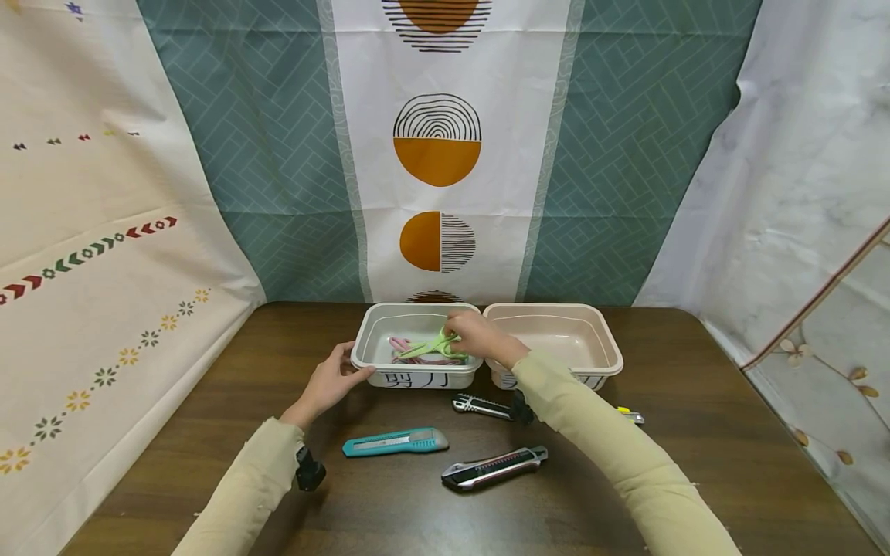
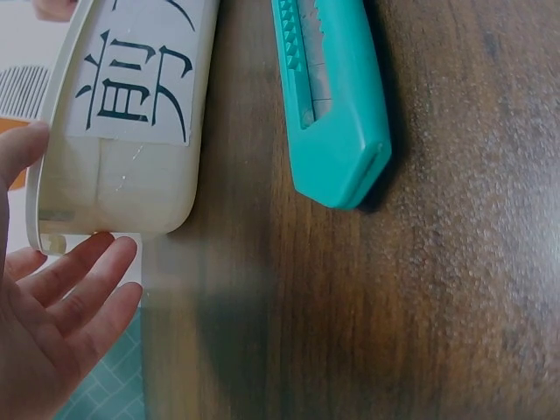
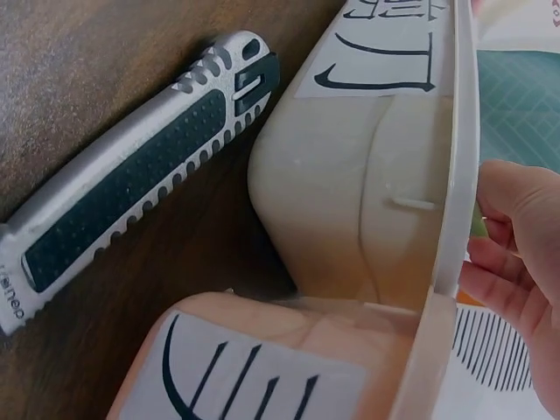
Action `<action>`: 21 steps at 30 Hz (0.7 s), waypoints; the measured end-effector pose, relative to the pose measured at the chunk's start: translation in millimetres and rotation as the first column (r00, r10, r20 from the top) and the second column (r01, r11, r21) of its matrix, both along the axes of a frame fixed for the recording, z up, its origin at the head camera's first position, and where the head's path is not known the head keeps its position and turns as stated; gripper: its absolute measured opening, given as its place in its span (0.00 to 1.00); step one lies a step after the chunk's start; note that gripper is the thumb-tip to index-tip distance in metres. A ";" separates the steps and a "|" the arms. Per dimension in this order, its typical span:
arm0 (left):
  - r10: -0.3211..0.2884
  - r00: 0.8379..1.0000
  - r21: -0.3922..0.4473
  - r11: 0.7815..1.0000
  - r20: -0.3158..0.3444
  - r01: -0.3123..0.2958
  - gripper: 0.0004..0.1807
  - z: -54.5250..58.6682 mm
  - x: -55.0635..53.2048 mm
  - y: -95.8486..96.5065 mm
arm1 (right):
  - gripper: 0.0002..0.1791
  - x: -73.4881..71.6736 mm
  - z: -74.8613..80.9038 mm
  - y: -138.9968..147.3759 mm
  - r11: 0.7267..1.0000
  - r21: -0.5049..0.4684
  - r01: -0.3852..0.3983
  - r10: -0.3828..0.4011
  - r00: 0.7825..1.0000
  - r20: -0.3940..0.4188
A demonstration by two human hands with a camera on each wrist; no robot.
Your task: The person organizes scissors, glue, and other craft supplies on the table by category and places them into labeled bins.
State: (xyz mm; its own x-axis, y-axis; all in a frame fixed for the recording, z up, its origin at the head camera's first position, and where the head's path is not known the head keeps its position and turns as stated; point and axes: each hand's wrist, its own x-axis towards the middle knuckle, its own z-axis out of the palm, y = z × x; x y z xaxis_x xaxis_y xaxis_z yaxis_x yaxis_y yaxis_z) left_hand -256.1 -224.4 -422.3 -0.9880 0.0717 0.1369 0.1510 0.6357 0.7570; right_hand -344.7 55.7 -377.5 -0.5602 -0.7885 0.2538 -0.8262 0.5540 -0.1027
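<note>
My right hand (image 1: 476, 336) pinches a pair of green scissors (image 1: 434, 346) by its handles, inside the grey-white plastic box (image 1: 417, 381). Beneath them in that box are pink-handled scissors (image 1: 399, 344), partly covered. In the right wrist view, only a sliver of the green scissors (image 3: 478, 223) shows beside the curled fingers; the box wall hides the rest. My left hand (image 1: 334, 384) holds the left front corner of the same box, thumb at the rim and fingers around the end. A teal utility knife (image 2: 337, 149) lies near that hand.
A beige-pink box (image 1: 556, 309) stands against the first on its right. In front lie a black-and-silver utility knife (image 1: 480, 405), a larger black-and-silver one (image 1: 495, 468), and a yellow-tipped one (image 1: 631, 415) partly behind my right sleeve. A patterned curtain (image 1: 292, 154) hangs behind the table.
</note>
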 end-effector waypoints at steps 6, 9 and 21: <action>0.004 1.000 -0.006 1.000 -0.001 -0.004 0.36 -0.2 -0.3 -0.1 | 0.08 -0.6 -2.5 -3.0 1.000 0.009 0.001 -0.001 1.000 0.005; 0.005 1.000 -0.009 1.000 0.001 -0.005 0.36 -0.3 -0.4 -0.1 | 0.07 -0.4 -3.7 -3.8 1.000 0.005 0.004 -0.004 1.000 0.015; -0.004 1.000 0.001 1.000 0.006 0.004 0.36 1.0 0.6 0.2 | 0.07 0.5 -6.2 -5.5 1.000 0.002 0.016 -0.016 1.000 0.011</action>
